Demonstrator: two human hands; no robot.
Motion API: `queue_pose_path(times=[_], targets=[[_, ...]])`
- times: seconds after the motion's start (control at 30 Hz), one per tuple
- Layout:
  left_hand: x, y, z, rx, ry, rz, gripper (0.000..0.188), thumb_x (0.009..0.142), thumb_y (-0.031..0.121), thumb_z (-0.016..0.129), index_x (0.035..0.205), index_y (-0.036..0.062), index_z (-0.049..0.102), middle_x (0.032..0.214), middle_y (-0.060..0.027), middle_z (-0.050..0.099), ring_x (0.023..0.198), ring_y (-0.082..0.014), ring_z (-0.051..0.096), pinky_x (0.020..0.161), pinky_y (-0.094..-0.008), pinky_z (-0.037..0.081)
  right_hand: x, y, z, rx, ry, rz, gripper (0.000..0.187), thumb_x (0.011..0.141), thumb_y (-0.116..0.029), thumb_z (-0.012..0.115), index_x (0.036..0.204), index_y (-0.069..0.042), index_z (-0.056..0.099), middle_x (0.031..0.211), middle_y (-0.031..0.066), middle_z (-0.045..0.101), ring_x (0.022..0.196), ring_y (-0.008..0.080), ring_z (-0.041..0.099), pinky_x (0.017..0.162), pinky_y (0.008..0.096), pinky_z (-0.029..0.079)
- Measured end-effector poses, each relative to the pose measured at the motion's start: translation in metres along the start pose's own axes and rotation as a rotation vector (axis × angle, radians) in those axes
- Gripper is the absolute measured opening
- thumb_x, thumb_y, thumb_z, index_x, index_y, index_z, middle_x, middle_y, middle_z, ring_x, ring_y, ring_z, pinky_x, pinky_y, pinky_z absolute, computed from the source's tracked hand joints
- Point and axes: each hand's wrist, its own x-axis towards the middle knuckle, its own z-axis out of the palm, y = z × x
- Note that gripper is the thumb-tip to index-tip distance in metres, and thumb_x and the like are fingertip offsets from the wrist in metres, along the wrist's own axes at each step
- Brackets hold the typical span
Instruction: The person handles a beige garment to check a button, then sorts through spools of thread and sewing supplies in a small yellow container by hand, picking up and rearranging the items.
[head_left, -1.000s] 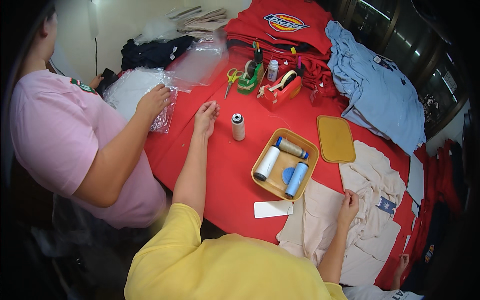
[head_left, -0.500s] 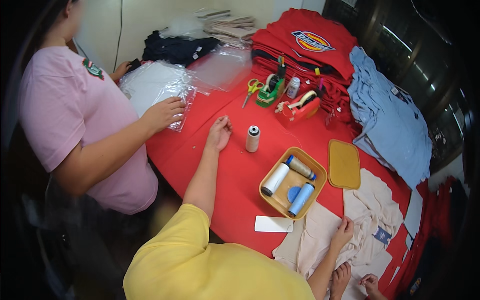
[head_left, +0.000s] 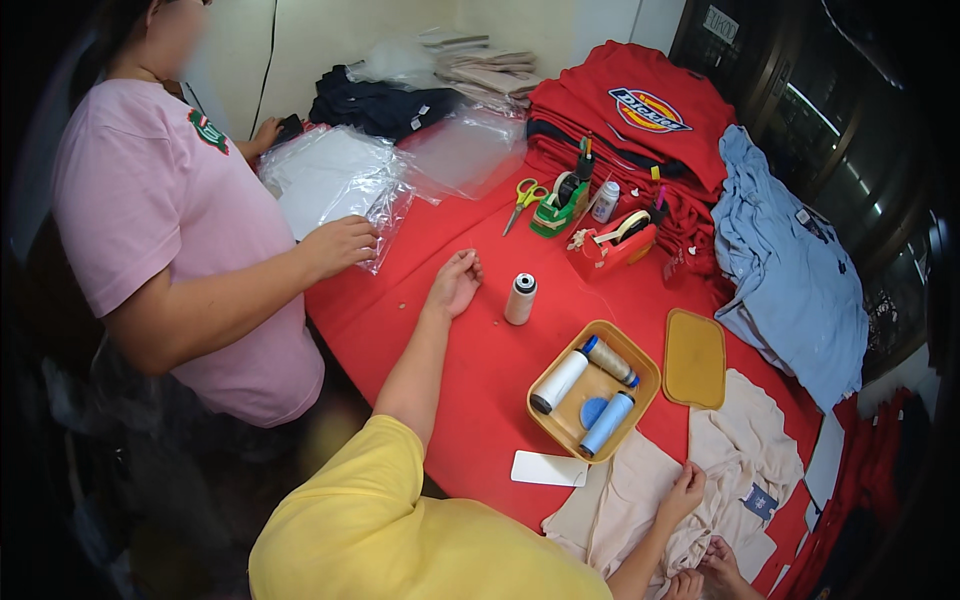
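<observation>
My left hand [head_left: 456, 284] is raised over the red cloth, left of a standing spool of pale thread [head_left: 520, 299]. Its fingers are curled, thumb and forefinger together; what they pinch, if anything, is too fine to make out. Beside a beige garment [head_left: 745, 425] with a dark blue tag [head_left: 759, 502], my right hand [head_left: 684, 492] has its fingertips pressed together; anything between them is too small to tell. A yellow-brown plastic box [head_left: 645, 385] holds a white spool [head_left: 560, 381], a beige spool [head_left: 612, 361] and a light blue spool [head_left: 607, 424].
At lower right, another person's hands [head_left: 718, 562] touch the garment. A person in pink [head_left: 170, 230] rests a hand on clear bags [head_left: 340, 190]. Scissors [head_left: 523, 204], green [head_left: 553, 215] and red [head_left: 615, 250] tape dispensers, red shirts [head_left: 620, 85], light blue garments [head_left: 785, 270] and a lid [head_left: 694, 358] surround the workspace.
The view has shifted, so most things sit slightly lower and farther right. At lower right, the other person's hands have come closer together at the beige garment. My hands keep nearly the same poses.
</observation>
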Motion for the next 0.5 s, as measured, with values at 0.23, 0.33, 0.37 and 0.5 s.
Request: queue_pose_path(times=[0.23,0.33,0.37,0.5], targets=[[0.001,-0.001,-0.002,0.016,-0.016,0.001,0.007,0.090,0.011,0.060,0.096,0.0095,0.057,0.084,-0.0005,0.058,0.079,-0.0113,0.055,0.074,-0.0263,0.047,-0.001,-0.001,-0.001,0.031,0.007,0.015,0.018,0.092,-0.015,0.055,0.090,0.002,0.062,0.071,0.0023,0.054,0.059,0.0101,0.042,0.054,0.0247,0.036],[0.002,-0.002,-0.003,0.004,-0.029,0.001,0.008,0.089,0.010,0.060,0.097,0.0089,0.057,0.083,-0.0007,0.058,0.079,-0.0116,0.055,0.074,-0.0267,0.047,0.001,0.010,-0.002,0.022,-0.018,-0.018,0.018,0.094,-0.017,0.054,0.092,-0.001,0.063,0.075,0.0007,0.056,0.059,0.0072,0.042,0.052,0.0213,0.036],[0.002,-0.002,-0.003,0.009,-0.031,0.007,0.008,0.090,0.011,0.060,0.097,0.0091,0.057,0.084,-0.0007,0.058,0.079,-0.0117,0.055,0.074,-0.0268,0.047,0.002,0.013,-0.002,0.015,-0.014,-0.024,0.018,0.094,-0.017,0.054,0.092,0.000,0.063,0.075,0.0008,0.056,0.059,0.0072,0.042,0.052,0.0214,0.036],[0.005,-0.003,-0.013,-0.059,-0.122,0.029,0.011,0.091,0.016,0.057,0.101,0.0102,0.057,0.090,-0.0005,0.058,0.084,-0.0118,0.055,0.073,-0.0267,0.047,0.002,0.007,-0.001,0.022,-0.017,-0.029,0.018,0.094,-0.017,0.055,0.092,0.000,0.063,0.076,0.0010,0.057,0.059,0.0073,0.042,0.052,0.0216,0.036]])
